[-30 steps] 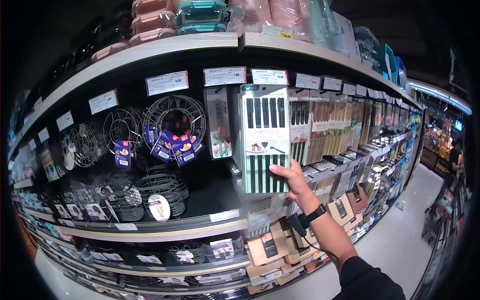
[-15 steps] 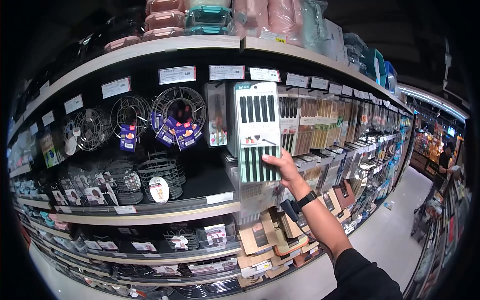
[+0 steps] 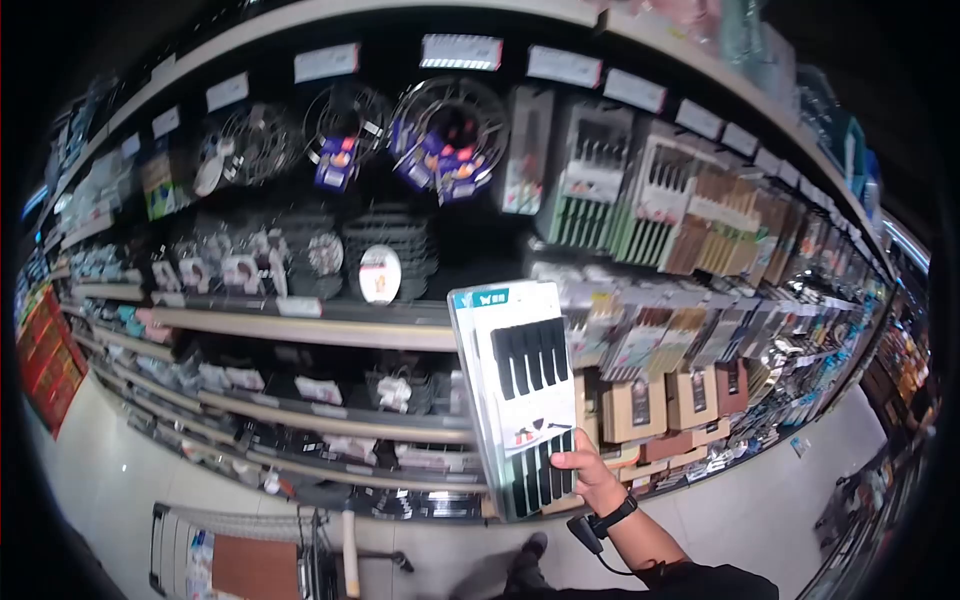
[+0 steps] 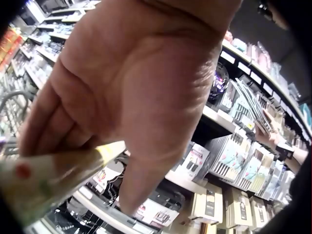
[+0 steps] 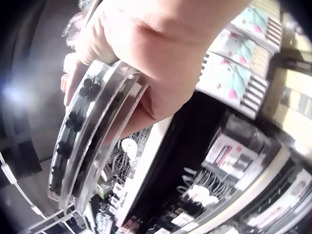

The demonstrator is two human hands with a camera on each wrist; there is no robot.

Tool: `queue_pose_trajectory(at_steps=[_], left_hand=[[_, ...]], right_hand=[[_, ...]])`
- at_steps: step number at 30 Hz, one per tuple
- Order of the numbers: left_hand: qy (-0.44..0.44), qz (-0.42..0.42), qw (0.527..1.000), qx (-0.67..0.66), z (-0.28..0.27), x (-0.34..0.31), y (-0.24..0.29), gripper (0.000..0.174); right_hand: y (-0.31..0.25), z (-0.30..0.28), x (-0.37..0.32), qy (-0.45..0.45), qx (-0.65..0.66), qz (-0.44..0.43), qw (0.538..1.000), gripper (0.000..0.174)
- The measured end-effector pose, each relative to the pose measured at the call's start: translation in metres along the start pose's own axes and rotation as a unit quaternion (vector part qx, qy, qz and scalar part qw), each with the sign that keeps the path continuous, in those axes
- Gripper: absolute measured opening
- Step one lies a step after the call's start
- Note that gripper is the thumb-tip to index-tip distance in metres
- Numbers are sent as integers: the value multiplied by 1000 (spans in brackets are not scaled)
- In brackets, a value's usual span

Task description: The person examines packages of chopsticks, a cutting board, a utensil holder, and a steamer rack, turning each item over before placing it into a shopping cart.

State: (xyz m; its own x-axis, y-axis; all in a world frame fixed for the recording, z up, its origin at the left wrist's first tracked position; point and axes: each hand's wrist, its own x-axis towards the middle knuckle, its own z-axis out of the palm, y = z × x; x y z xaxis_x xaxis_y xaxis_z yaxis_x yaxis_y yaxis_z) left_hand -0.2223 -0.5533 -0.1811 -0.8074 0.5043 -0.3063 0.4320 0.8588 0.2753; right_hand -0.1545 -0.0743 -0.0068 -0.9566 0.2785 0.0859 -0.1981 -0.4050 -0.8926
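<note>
While the right hand [image 3: 592,475] is gripping chopstick packs [image 3: 530,365], the left hand [image 4: 126,87] is showing beside a printed package [image 4: 44,183]

Item: chopstick packs, clear-cased, several together, black sticks showing; standing slightly tilted before the shelving, just beyond the right end of the middle shelf's front edge [image 3: 300,326].
Item: hands, two. Right: fingers and thumb closing round the packs' lower right edge; black band [image 3: 615,512] circling the wrist. Left: thumb extending downward, fingers partly disappearing behind the package; whether it is gripping, cannot tell.
Item: hanging packs [image 3: 590,180], lining the shelving above; wire racks [image 3: 450,130] hanging to their left.
Item: cart [image 3: 163,550], standing at lower left, carrying a brown panel [image 3: 255,570].
</note>
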Motion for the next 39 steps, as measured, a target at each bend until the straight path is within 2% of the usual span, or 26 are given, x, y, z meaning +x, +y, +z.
queue_pose_trajectory(at_steps=[1, 2, 3, 4, 5, 6, 7, 8, 9, 10, 11, 12, 13, 14, 15, 16, 17, 19, 21, 23, 24, 27, 31, 33, 36, 39], left_hand=[[-24, 54, 998, 10, 15, 5, -15, 50], [20, 42, 999, 19, -23, 3, 16, 43], [-17, 53, 998, 4, -20, 13, 11, 43], [21, 52, 998, 13, -50, 6, 38, 46], [-142, -23, 989, 20, -86, 20, 68, 50], [-33, 92, 991, -89, -124, 10, 102, 52], [2, 189, 965, -184, -140, 10, 117, 67], [18, 248, 928, -277, -147, 11, 129, 71], [30, 314, 867, -387, -154, 14, 146, 71], [46, 373, 787, -489, -158, 17, 162, 71], [51, 365, 786, -496, -158, 19, 172, 71], [53, 382, 746, -543, -158, 22, 180, 69], [57, 400, 703, -586, -156, 25, 188, 69], [65, 396, 700, -591, -153, 29, 197, 69], [52, 376, 640, -668, -150, 32, 205, 63], [37, 352, 574, -738, -145, 35, 210, 57], [42, 345, 571, -744, -140, 37, 212, 57], [38, 284, 612, -737, -133, 42, 214, 56], [56, 258, 604, -752, -126, 44, 218, 49], [80, 242, 560, -788, -118, 48, 220, 38], [117, 246, 556, -785, -110, 54, 218, 36], [124, 240, 542, -796, -110, 57, 208, 36], [150, 228, 512, -814, -97, 60, 200, 34], [134, 197, 523, -818, -104, 59, 198, 32], [141, 169, 488, -844, -113, 58, 194, 32], [133, 168, 463, -860, -122, 59, 192, 34]], right_hand=[[8, 0, -3, -1, 4, 10, 1000, 63], [16, 4, -5, -26, 64, 12, 998, 67], [26, 7, -10, -50, 124, 21, 991, 72], [40, 7, -16, -41, 162, 34, 985, 76], [50, 3, -21, -82, 202, 66, 974, 75], [73, -8, -30, -73, 191, 57, 977, 75], [105, -30, -33, -65, 181, 35, 981, 75], [129, -49, -26, -138, 295, 101, 940, 73], [148, -72, -31, -141, 294, 112, 939, 73], [131, -48, -32, -169, 339, 151, 913, 73], [110, -19, -34, -194, 381, 190, 884, 72], [87, 13, -38, -109, 326, 162, 925, 72], [87, 13, -35, -113, 320, 171, 925, 72], [86, 13, -31, -139, 263, 172, 939, 74], [85, 15, -27, -166, 206, 173, 949, 76], [83, 18, -31, -160, 212, 169, 949, 77], [78, 21, -35, -161, 210, 180, 948, 77], [71, 26, -39, -112, 127, 139, 976, 76], [61, 28, -40, -105, 111, 156, 976, 72], [54, 21, -42, -79, 40, 163, 983, 70], [51, 17, -43, -71, 31, 152, 985, 66], [31, 22, -45, -39, -39, 97, 994, 62], [33, 8, -55, -34, -76, 99, 992, 61], [22, 23, -56, -20, -81, 84, 993, 58], [9, 23, -55, -13, -178, 43, 983, 47], [0, 34, -51, -35, -184, 28, 982, 47]])
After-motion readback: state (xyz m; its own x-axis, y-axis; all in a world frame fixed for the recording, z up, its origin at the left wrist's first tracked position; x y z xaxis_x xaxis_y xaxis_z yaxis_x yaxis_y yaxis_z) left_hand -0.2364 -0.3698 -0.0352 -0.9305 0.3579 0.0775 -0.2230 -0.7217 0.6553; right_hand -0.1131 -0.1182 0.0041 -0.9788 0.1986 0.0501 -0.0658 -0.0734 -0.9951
